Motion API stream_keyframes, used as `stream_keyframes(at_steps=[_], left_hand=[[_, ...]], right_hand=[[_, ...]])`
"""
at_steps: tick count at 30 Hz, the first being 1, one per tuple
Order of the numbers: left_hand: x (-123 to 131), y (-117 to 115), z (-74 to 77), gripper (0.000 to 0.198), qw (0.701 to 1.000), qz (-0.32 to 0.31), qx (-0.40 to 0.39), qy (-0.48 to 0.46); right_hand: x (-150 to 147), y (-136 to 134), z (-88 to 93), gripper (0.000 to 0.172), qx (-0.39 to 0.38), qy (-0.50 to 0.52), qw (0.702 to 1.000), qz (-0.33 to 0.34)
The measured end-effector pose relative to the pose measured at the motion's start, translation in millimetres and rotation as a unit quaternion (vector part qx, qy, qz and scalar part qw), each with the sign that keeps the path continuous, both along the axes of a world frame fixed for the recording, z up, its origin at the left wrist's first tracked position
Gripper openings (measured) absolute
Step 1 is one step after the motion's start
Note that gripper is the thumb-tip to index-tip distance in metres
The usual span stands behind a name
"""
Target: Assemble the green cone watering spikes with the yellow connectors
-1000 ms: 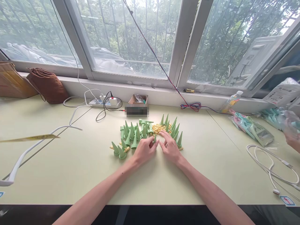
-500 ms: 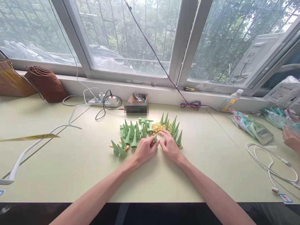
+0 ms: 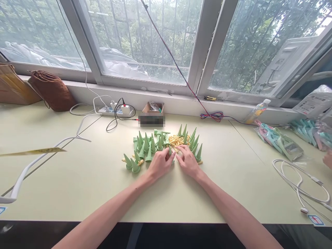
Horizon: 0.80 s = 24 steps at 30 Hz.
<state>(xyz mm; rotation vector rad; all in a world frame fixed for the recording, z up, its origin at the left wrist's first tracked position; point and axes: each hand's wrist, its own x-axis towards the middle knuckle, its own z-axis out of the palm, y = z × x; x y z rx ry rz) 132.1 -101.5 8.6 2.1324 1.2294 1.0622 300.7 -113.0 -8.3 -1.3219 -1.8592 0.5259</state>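
Many green plastic cones [image 3: 145, 148] stand and lie in a cluster at the middle of the pale table [image 3: 77, 180], around a heap of small yellow pieces [image 3: 176, 141]. My left hand [image 3: 160, 164] is closed, pinching one small green cone [image 3: 170, 151] between thumb and fingers. My right hand [image 3: 188, 160] rests right beside it with fingers curled, fingertips at the edge of the yellow heap; what they pinch, if anything, is too small to name. More upright cones [image 3: 195, 145] stand just right of that hand.
A power strip [image 3: 115, 111] with cables and a small open box [image 3: 153, 108] lie by the window sill. A brown bag [image 3: 52, 90] sits far left. Packaged clips [image 3: 280, 143] and a white cable [image 3: 298, 180] lie right, where another person's hand [image 3: 328, 159] shows at the edge.
My hands stay nearly still; the left one has lifted its small cone slightly. The other person's hand at the right edge has drawn back.
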Motion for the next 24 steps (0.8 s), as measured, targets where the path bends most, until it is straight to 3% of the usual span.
stream_keyframes(at_steps=[10,18,24], left_hand=[[-0.1,1.6,0.5,0.035,0.999,-0.022,0.002,0.047],[-1.7,1.4,0.8,0.028,0.996,-0.047,-0.004,0.082],[-1.7,1.0,2.3,0.025,0.997,-0.05,0.008,0.062]], right_hand=[[1.1,-0.2,-1.2,0.025,0.01,-0.04,0.999,0.013],[1.0,-0.2,-3.3,0.031,-0.008,-0.043,0.999,0.011],[1.3,1.2,-4.6,0.03,-0.017,-0.055,0.998,0.006]])
